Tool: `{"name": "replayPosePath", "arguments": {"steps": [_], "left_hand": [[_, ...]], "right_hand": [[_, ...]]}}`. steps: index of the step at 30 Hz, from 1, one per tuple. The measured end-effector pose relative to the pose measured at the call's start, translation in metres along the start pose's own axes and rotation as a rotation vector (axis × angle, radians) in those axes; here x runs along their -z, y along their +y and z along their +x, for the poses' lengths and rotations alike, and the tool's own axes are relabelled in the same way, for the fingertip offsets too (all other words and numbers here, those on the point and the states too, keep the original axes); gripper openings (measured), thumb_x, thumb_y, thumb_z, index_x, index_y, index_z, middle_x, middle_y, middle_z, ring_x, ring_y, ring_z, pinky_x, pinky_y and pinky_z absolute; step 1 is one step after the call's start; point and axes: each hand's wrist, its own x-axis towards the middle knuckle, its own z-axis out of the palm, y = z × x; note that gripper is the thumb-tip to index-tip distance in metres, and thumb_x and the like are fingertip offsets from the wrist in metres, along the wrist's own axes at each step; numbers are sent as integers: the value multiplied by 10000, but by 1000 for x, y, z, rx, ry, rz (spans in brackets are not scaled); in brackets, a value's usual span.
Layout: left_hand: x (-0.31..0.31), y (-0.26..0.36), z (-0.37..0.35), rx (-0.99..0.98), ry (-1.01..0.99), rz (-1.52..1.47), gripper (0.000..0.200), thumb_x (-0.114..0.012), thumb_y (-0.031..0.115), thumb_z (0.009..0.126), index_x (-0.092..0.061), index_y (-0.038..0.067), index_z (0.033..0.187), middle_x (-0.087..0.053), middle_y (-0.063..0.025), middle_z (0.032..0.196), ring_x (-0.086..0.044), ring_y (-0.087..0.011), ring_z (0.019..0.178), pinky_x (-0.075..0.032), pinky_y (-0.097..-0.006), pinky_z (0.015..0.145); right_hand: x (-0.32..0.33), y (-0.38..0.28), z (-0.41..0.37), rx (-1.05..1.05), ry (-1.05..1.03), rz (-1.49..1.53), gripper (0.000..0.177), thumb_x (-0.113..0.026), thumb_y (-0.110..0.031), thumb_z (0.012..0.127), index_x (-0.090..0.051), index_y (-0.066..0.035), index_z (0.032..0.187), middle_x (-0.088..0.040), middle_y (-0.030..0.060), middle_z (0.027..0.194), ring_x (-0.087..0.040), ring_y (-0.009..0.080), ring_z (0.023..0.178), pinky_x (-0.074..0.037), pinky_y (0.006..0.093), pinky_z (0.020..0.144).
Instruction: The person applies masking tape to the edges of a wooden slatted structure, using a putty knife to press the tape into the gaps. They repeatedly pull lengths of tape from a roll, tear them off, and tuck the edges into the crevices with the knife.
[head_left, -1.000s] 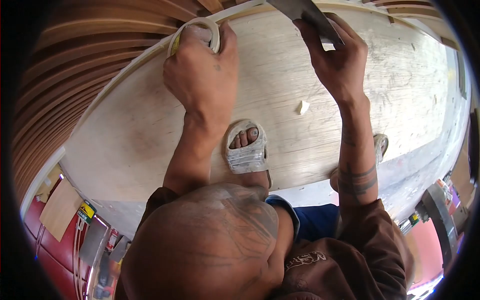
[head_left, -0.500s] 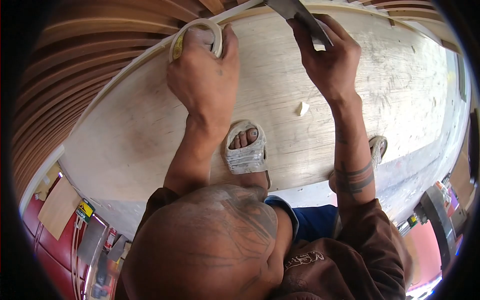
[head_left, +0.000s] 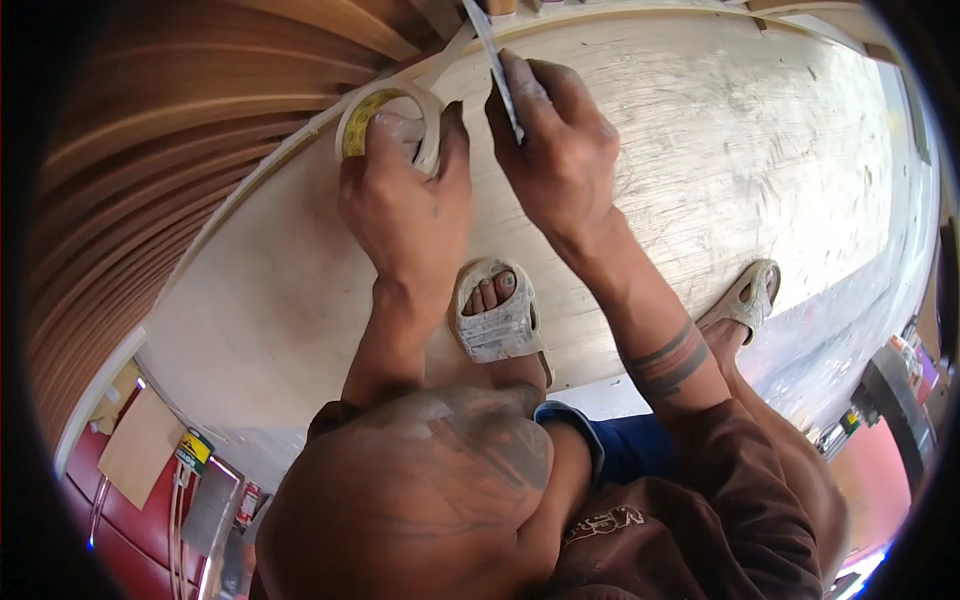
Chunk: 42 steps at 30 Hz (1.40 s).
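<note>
My left hand (head_left: 405,205) holds a roll of pale masking tape (head_left: 432,130), its fingers through and around the ring, near the edge of the pale wooden board (head_left: 300,250). A yellow label shows inside the roll. In my right hand (head_left: 565,150) is a thin, flat metal blade (head_left: 490,60), gripped near its lower end and pointing up toward the slats. The blade stands nearly edge-on to the view. The two hands are apart.
Curved brown wooden slats (head_left: 180,130) run along the left and top. My feet, in whitish stained sandals (head_left: 497,330), rest on the board. At the lower left are a plywood piece (head_left: 140,445) and a green-yellow container (head_left: 195,450). A dark machine part (head_left: 895,400) stands at right.
My right hand has moved left with the blade, closer to my left hand, and the blade has turned more edge-on. The small white piece on the board is no longer visible. The right sandal shows more fully.
</note>
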Motion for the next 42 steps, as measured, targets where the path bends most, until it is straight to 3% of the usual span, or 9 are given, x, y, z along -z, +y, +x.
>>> {"name": "replayPosePath", "arguments": {"steps": [5, 8, 10, 17, 19, 20, 24, 29, 42], "left_hand": [[2, -1, 0, -17, 10, 51, 287, -898, 181, 841, -662, 18, 862, -707, -209, 800, -686, -461, 751, -544, -529, 683], [2, -2, 2, -23, 7, 72, 295, -899, 185, 843, -657, 17, 846, -710, -206, 794, -684, -461, 744, -544, -534, 685], [1, -2, 2, -16, 2, 50, 300, -899, 192, 844, -655, 17, 842, -711, -207, 793, -684, -460, 744, -544, -534, 686], [-5, 1, -2, -24, 4, -4, 315, -896, 227, 857, -664, 15, 856, -715, -203, 794, -683, -453, 740, -548, -527, 694], [-4, 2, 0, -37, 6, -15, 314, -895, 230, 861, -665, 15, 858, -714, -202, 791, -678, -451, 734, -547, -525, 695], [-3, 2, 1, -52, 7, -27, 314, -893, 232, 865, -666, 16, 860, -713, -201, 788, -674, -450, 728, -546, -523, 697], [0, 6, 3, -29, 3, 0, 318, -896, 235, 866, -664, 17, 857, -709, -201, 782, -674, -444, 727, -547, -513, 702], [2, 10, 4, -9, 4, 39, 324, -901, 239, 865, -665, 18, 859, -721, -197, 776, -687, -436, 742, -555, -493, 727], [4, 11, 2, -64, -13, 27, 369, -892, 299, 893, -692, -9, 864, -729, -218, 792, -700, -442, 733, -540, -530, 691]], "right_hand": [[-4, -5, -7, -47, 29, 8, 394, -836, -23, 855, -757, -30, 1241, -740, 148, 1053, -749, 320, 770, -616, 394, 654], [-4, -2, -9, -28, -39, 55, 611, -764, 5, 752, -655, 35, 1353, -661, 176, 1121, -721, 367, 879, -614, 446, 718], [-7, -1, -6, -32, 66, 37, 390, -830, -15, 856, -756, -31, 1239, -740, 152, 1061, -745, 321, 766, -613, 397, 653], [-1, 10, 2, -13, 75, 5, 316, -846, -24, 859, -781, -32, 1169, -762, 139, 1036, -765, 302, 777, -622, 380, 664], [7, 16, 5, -46, 3, 146, 443, -787, -14, 818, -734, -39, 1257, -724, 180, 1083, -733, 390, 883, -620, 444, 754], [10, 22, 9, -50, 2, 142, 356, -810, -31, 844, -764, -48, 1197, -745, 172, 1068, -738, 398, 867, -622, 439, 750], [32, 51, 35, -69, -65, 151, 151, -842, -120, 932, -809, -48, 1061, -774, 139, 947, -728, 225, 642, -592, 345, 595], [47, 68, 49, -130, -36, 146, 158, -848, -134, 940, -806, -23, 1044, -768, 106, 847, -677, 161, 619, -550, 305, 588], [35, 39, 27, -47, 45, 110, 148, -847, -70, 904, -792, -33, 1036, -750, 132, 863, -724, 250, 639, -576, 350, 556]]}}
